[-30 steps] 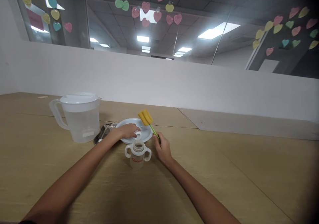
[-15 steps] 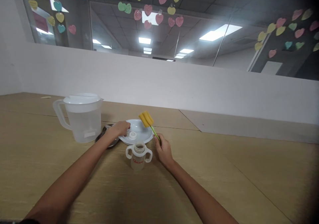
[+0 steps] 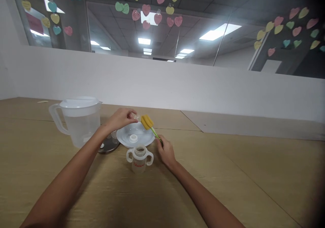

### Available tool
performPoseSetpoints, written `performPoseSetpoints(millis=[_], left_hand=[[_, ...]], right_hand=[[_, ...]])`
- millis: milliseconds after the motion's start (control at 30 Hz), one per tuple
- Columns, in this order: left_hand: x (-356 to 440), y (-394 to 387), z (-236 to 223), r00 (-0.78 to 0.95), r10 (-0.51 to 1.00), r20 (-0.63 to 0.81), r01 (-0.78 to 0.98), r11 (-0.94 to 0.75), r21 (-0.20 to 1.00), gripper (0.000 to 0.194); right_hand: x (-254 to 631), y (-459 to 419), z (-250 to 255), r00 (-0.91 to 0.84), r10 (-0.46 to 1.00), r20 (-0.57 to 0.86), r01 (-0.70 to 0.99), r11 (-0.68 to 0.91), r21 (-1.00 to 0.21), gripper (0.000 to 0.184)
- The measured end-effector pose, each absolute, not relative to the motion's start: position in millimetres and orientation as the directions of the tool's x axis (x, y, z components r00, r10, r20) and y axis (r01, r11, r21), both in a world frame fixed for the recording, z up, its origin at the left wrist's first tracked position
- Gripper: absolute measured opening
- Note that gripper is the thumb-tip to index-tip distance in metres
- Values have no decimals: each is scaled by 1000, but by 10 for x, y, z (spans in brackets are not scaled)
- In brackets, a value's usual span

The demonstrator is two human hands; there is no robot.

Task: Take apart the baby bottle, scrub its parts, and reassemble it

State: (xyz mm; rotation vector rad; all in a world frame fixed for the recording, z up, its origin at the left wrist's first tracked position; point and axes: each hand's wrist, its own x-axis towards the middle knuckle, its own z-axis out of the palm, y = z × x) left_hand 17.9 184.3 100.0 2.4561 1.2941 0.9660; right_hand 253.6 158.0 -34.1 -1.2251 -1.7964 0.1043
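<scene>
Above the white bowl (image 3: 124,140), my left hand (image 3: 123,118) pinches a small clear piece (image 3: 137,117) that looks like a bottle nipple. Right beside that piece is the yellow sponge head of a bottle brush (image 3: 147,122); whether they touch I cannot tell. My right hand (image 3: 166,152) is closed around the brush's green handle. A white ring-shaped cap (image 3: 133,138) lies in the bowl. In front of the bowl stands a baby bottle (image 3: 139,163) with two side handles and red lettering, its top uncovered.
A translucent lidded pitcher (image 3: 82,126) stands at the left. Between it and the bowl lies a dark round tray (image 3: 109,148) with small clear parts on it, partly behind my left wrist. A white wall (image 3: 152,82) with a window above closes off the table's back.
My left hand has risen from the bowl's left side towards the brush head, now showing the clear piece in its fingers. My right hand keeps the brush in nearly the same place.
</scene>
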Motion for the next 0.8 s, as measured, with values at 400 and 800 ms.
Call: performPoseSetpoints(millis=[400,800], left_hand=[[-228,1947,1055,272,939,209,946,-301,121,27],[-174,2148,610,122,974,-189,991,-130,-31,15]], right_hand=[[2495,1512,-309,-69,688,722,592,611,-525,32],[2491,1508,-290,-93,696,712,560,628,-540,30]])
